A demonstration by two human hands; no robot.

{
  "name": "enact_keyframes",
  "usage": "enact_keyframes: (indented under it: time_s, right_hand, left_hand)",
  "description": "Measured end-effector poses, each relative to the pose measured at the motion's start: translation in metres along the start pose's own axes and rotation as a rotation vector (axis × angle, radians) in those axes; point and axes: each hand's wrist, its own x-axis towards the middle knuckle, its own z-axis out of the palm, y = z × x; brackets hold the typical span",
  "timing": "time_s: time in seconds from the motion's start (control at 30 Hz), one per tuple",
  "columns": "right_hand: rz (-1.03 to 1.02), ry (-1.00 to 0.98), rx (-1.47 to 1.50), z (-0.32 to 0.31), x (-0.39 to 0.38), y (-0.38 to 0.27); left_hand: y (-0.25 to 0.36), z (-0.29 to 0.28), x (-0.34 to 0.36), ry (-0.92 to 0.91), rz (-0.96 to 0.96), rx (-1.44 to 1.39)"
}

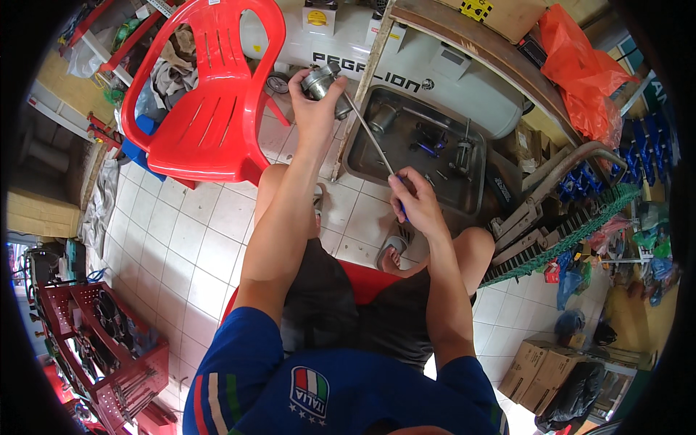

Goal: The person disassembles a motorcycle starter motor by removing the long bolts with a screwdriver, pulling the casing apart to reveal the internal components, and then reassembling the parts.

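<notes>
My left hand [313,109] is raised and closed around a round grey metal part [317,83], a short cylinder with smaller fittings on its side. In my right hand [420,204] is a long thin screwdriver [371,136], its blue handle mostly covered by my fingers. The shaft slants up to the left, and its far end meets the metal part near my left thumb; whether the tip sits inside it I cannot tell. Below and right of the part lies a dark metal basin [353,156] holding a metal cylinder [383,117], a dark bluish part [429,140] and a spindle-like metal piece [464,154].
A red plastic chair [199,130] stands at the left front. Behind the basin is a large white tank [500,109] beneath a wooden-edged bench [478,40]. A metal floor jack [525,210] borders the right side. A red perforated tool cart [109,384] is at lower left, cardboard boxes [540,373] at lower right.
</notes>
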Motion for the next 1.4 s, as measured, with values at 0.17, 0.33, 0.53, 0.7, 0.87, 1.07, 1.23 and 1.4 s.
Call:
enact_keyframes:
  time_s: [0.17, 0.33, 0.53, 0.7, 0.87, 1.07, 1.23, 1.4]
  right_hand:
    - [-0.145, -0.025, -0.043, -0.004, 0.003, 0.004]
    - [-0.453, 0.255, -0.396, 0.004, 0.008, 0.015]
    - [0.07, -0.097, -0.268, -0.011, 0.009, 0.01]
    - [-0.103, -0.073, -0.137, -0.002, 0.001, 0.012]
    - [-0.01, -0.05, -0.103, -0.006, -0.006, 0.001]
    - [-0.057, -0.044, 0.015, -0.005, -0.011, -0.014]
    - [-0.097, -0.063, -0.018, 0.002, -0.03, -0.031]
    - [-0.144, -0.013, -0.116, 0.007, -0.046, -0.042]
  left_hand:
    - [0.002, -0.005, 0.003, 0.059, 0.07, 0.24]
    - [0.003, 0.002, -0.003, 0.067, 0.028, 0.203]
    - [-0.005, -0.006, 0.005, -0.031, 0.1, 0.196]
    - [-0.002, 0.0, 0.001, -0.037, 0.025, 0.1]
    - [0.013, 0.014, -0.009, -0.04, -0.063, 0.025]
    - [0.029, 0.015, -0.002, -0.029, -0.003, -0.003]
    - [0.042, 0.013, -0.004, -0.031, 0.073, 0.153]
    - [0.051, 0.016, -0.017, -0.007, 0.048, 0.062]
